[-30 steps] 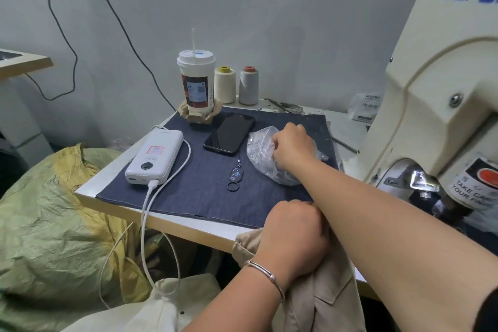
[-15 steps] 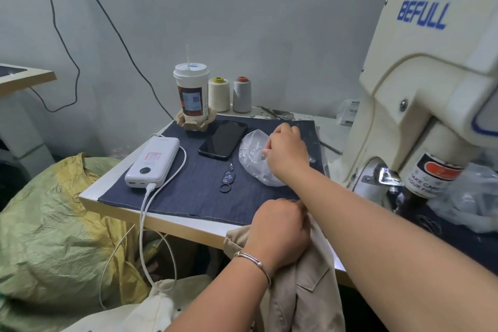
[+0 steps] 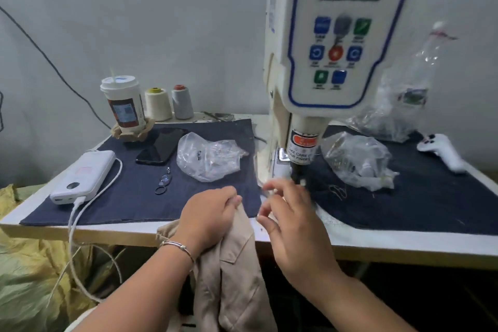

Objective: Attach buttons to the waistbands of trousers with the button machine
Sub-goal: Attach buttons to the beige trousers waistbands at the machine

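Beneath the button machine (image 3: 331, 67) head, my right hand (image 3: 289, 219) arrives from the plastic bag (image 3: 208, 158) — contents indiscernible; my left hand (image 3: 208, 219) still grips the trousers (image 3: 231, 275) — loading comes next.

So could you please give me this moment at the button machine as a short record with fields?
left hand: grips the beige trousers at the table's front edge
right hand: raised near the button machine head, blurred; whether the fingers pinch a button is unclear
left of machine: clear bag, phone, power bank, cup
right of machine: second clear bag
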### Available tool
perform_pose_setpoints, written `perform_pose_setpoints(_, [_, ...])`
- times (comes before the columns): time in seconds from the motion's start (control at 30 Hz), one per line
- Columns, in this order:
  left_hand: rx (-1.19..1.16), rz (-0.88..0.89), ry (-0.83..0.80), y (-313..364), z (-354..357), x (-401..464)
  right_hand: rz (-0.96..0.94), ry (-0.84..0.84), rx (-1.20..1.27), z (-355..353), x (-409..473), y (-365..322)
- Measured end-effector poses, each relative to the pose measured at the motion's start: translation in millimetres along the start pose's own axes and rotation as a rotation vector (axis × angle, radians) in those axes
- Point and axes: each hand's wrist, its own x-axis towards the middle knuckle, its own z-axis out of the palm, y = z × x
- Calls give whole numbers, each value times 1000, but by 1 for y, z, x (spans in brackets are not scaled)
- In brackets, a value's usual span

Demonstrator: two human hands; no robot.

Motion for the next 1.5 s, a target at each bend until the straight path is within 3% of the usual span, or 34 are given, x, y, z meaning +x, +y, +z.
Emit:
perform_pose_setpoints(0.2, [-4, -1, 8, 1, 1, -1, 25, 29, -191, -44, -38, 75])
perform_pose_setpoints(0.33, [1, -21, 17, 2, 0, -2, 225, -110, -344, -69, -27, 138])
perform_pose_setpoints(0.5, [-4, -58, 23, 4, 1, -2, 110, -307, -597, -66, -15, 178])
perform_pose_setpoints(0.8, [3, -73, 25, 3, 2, -1, 211, -222, -355, -69, -21, 185])
perform_pose_setpoints(1.1, [12, -90, 20, 3, 2, -2, 576, -110, 120, -75, -14, 190])
perform_pose_setpoints(1.5, [6, -108, 23, 5, 1, -2, 525, -185, -3, -68, -15, 194])
